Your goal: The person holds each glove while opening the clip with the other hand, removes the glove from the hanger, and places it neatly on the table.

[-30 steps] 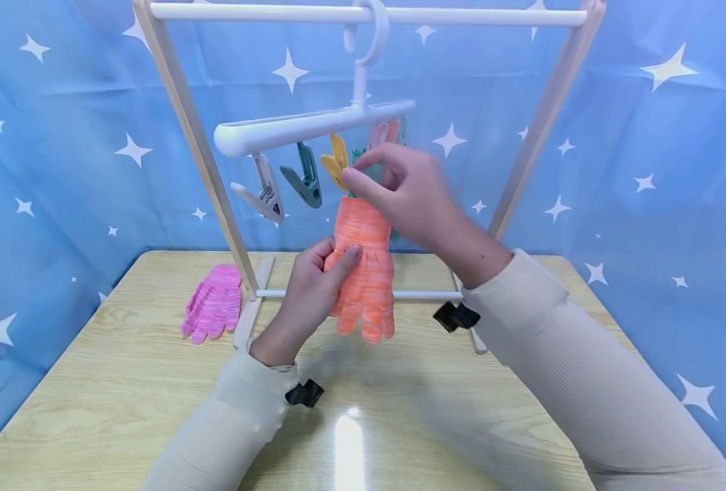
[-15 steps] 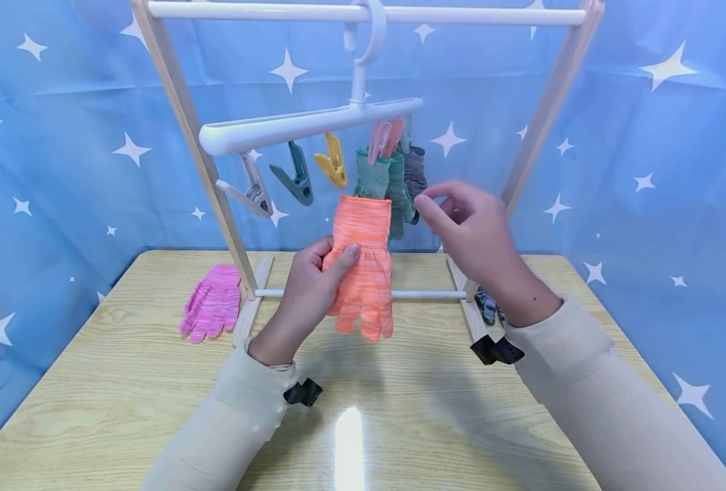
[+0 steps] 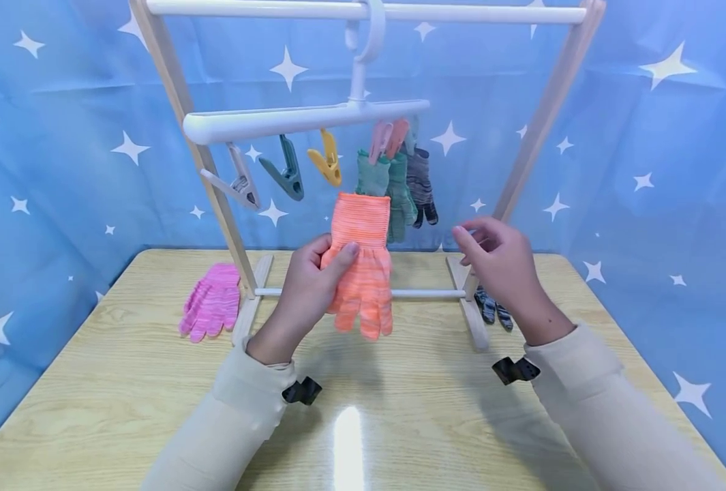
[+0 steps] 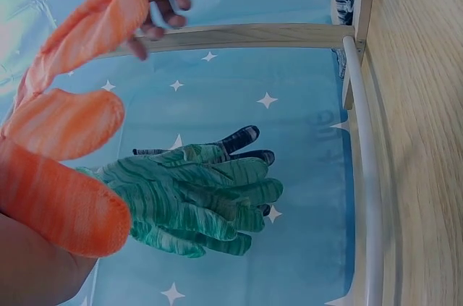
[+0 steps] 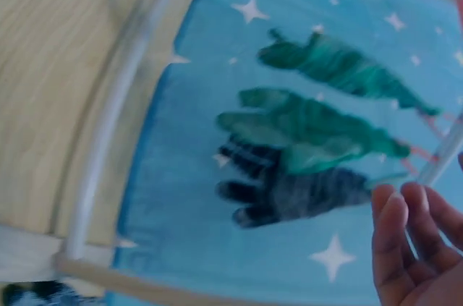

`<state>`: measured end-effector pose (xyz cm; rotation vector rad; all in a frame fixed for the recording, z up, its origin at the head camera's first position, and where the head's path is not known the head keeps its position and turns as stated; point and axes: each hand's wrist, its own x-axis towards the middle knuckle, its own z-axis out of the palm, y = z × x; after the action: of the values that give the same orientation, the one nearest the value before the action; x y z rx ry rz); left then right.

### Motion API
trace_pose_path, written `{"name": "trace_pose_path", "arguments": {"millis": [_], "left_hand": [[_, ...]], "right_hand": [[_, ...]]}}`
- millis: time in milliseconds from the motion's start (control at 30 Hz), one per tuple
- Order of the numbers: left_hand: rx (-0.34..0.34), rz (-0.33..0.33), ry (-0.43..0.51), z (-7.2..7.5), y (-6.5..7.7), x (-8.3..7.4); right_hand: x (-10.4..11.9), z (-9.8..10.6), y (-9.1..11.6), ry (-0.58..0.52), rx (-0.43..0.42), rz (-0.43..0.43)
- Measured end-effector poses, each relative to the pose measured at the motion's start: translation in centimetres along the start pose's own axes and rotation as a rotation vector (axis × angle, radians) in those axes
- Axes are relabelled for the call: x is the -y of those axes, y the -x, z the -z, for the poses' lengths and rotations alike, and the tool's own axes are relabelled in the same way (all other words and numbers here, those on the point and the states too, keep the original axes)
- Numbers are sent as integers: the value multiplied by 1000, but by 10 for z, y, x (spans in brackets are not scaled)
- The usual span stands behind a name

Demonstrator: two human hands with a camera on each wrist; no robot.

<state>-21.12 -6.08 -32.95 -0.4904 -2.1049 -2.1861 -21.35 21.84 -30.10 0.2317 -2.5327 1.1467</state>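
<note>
My left hand [image 3: 306,290] grips an orange knit glove [image 3: 365,221] by its middle, thumb across the front, cuff up and fingers hanging down. To the right, my right hand [image 3: 502,262] hangs in the air with loosely bent fingers and nothing in it; its fingertips also show in the right wrist view. A white hanger [image 3: 264,124] bears several clothes pegs. Its yellow peg [image 3: 327,160], dark green peg [image 3: 288,174] and pale grey peg [image 3: 240,179] hold nothing. Behind the orange glove, two green gloves [image 3: 402,201] and a dark grey glove [image 3: 422,184] hang from the far pegs [image 3: 396,138].
A wooden frame [image 3: 172,75] with a white top rail [image 3: 491,12] carries the hanger. On the table [image 3: 412,409], a pink glove [image 3: 212,303] lies left of the frame. A black-and-white patterned glove [image 3: 490,308] lies by its right foot. Starred blue cloth [image 3: 663,204] surrounds the table.
My right hand has moved away from beside the yellow peg, down and to the right. The hanger has turned slightly, its near end swinging left. My left hand keeps the orange glove nearly still.
</note>
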Motion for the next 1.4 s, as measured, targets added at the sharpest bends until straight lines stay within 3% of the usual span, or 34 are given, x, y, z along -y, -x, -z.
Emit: {"name": "trace_pose_path", "arguments": {"millis": [433, 733, 1000, 1400], "left_hand": [[19, 3, 35, 0, 0, 3], [19, 15, 45, -2, -2, 6], [19, 23, 42, -3, -1, 5], [26, 15, 41, -2, -3, 8]], "right_hand": [[-65, -5, 13, -157, -179, -216], [-91, -9, 2, -185, 19, -288], [-102, -20, -2, -189, 78, -254], [-112, -31, -1, -332, 152, -391]]}}
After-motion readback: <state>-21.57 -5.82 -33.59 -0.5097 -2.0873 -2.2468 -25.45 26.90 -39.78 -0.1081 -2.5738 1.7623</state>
